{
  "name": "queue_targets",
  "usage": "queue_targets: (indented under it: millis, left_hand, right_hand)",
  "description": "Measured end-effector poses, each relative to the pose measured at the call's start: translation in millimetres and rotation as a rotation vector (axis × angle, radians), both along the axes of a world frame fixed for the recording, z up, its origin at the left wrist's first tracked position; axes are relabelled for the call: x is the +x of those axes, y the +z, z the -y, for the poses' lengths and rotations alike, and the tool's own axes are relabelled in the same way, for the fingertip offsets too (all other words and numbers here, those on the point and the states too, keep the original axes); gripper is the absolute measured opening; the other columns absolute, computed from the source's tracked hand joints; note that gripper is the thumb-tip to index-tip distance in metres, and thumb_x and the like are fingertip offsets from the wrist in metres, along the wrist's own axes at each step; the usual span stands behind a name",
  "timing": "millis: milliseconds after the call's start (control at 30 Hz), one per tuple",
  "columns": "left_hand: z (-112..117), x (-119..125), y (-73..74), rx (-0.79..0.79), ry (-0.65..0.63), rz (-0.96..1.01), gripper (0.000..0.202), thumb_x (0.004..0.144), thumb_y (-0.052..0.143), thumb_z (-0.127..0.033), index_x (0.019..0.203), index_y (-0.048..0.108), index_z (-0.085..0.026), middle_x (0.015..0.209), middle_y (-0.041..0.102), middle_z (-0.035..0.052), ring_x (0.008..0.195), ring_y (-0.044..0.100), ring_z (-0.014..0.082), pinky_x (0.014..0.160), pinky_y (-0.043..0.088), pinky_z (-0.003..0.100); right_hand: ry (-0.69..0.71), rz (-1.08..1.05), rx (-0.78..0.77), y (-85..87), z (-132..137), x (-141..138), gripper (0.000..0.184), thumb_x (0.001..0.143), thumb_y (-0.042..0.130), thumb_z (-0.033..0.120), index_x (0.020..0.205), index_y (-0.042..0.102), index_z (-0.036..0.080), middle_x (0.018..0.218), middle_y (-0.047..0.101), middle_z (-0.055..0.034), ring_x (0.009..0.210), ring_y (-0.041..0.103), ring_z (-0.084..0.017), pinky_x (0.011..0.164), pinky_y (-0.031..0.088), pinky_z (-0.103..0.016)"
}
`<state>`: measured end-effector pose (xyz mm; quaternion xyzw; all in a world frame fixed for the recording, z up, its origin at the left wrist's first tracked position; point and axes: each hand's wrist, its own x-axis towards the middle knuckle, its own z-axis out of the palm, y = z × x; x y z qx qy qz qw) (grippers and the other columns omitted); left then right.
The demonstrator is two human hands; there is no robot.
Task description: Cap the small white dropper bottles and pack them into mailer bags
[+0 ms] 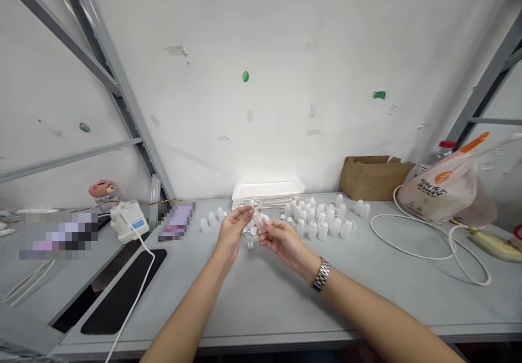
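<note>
While the right hand [287, 244] grips a small translucent white plastic bottle [259, 221] between thumb and fingers, the left hand [232, 232] has its thumb and fingertips close together at what looks like the bottle's top end; whether they pinch a part or merely touch it, I cannot tell. The bottle is tilted above the middle of the desk [253, 308], nearer the far edge than the near one. Work at its top seems to be the step in hand, and the next move probably calls for a steady but gentle right grip and fine fingertip control from the left. Just below the hands lie small white plastic caps [250, 244]. Toward the desk's left edge stand a few translucent white bottles [204, 225] without visible caps; toward the right edge stands a larger group of white plastic bottles [322, 231], several with thin straps. Along the far edge is a stack of flat white trays [267, 191]; near the far right corner, a brown cardboard box [362, 180] stands beside a printed translucent plastic bag [438, 191]. A flat black rectangular pad [124, 295] lies by the near left corner.
</note>
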<state>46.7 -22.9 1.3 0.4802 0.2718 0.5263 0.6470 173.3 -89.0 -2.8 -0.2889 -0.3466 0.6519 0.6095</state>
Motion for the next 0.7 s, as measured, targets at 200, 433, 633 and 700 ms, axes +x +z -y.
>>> queue_targets:
  millis: [200,433,633,700]
  left_hand:
    - [2.2,5.8,-6.5,-0.005,-0.015,0.013,0.027,0.062,0.074,-0.036,0.08,0.067,-0.018,0.091,0.069,0.0048,0.08,0.061,0.0147,0.074,0.043,0.027]
    - [6.4,4.9,-2.5,-0.042,-0.109,-0.041,0.033,0.06,0.076,-0.037,0.086,0.069,-0.018,0.103,0.067,0.0088,0.087,0.061,0.0184,0.077,0.044,0.029]
    - [2.5,-1.0,2.6,0.02,-0.12,-0.009,0.032,0.068,0.069,-0.041,0.09,0.071,-0.017,0.105,0.068,0.01,0.102,0.058,0.022,0.094,0.037,0.035]
    - [1.4,-1.0,1.7,0.035,-0.106,-0.002,0.029,0.07,0.067,-0.041,0.085,0.072,-0.016,0.1,0.069,0.0096,0.102,0.058,0.0211,0.098,0.035,0.034]
  right_hand:
    - [-0.009,0.03,-0.006,0.5,0.7,0.3,0.021,0.063,0.074,0.03,0.06,0.062,0.014,0.06,0.06,-0.0004,0.057,0.055,-0.009,0.065,0.047,-0.026]
    - [0.032,-0.028,-0.027,-9.0,-3.7,0.5,0.019,0.06,0.076,0.025,0.063,0.062,0.014,0.06,0.059,0.0004,0.057,0.055,-0.009,0.065,0.047,-0.025]
    - [-0.052,0.027,0.067,-2.0,-3.9,2.3,0.023,0.063,0.075,0.034,0.066,0.062,0.015,0.064,0.061,-0.0002,0.059,0.056,-0.01,0.067,0.047,-0.027]
    - [-0.089,0.045,0.083,0.1,-3.0,1.9,0.024,0.063,0.075,0.035,0.067,0.062,0.015,0.063,0.061,0.0003,0.06,0.057,-0.01,0.068,0.046,-0.027]
